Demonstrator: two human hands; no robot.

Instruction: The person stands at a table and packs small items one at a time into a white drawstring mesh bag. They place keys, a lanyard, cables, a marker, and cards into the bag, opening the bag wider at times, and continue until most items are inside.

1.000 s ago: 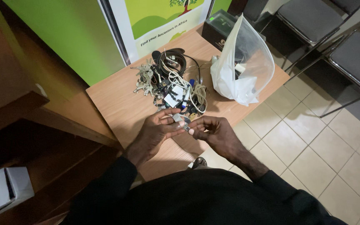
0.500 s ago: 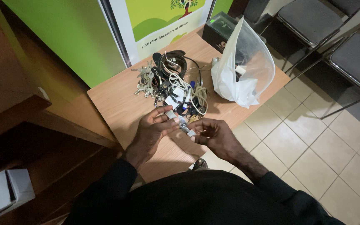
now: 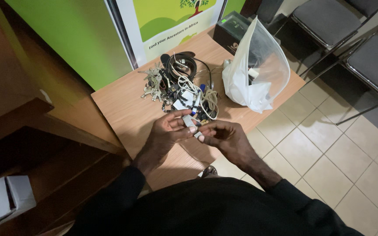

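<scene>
A small wooden surface [image 3: 123, 109] carries tangled cables [image 3: 184, 89] and a plastic bag [image 3: 254, 70]. Above its near edge, left hand [image 3: 165, 133] and right hand [image 3: 224, 137] pinch a small white plug-like piece [image 3: 190, 123] between their fingertips; probably light, rigid, best gripped by its ends.

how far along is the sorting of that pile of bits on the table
Done: a few pale items already lie inside the open clear plastic bag. In hand: the left hand and right hand pinch one small pale object together over the wooden table. Left: most of the heap, a tangle of cables, a bunch of keys and a coiled black cord.
</scene>
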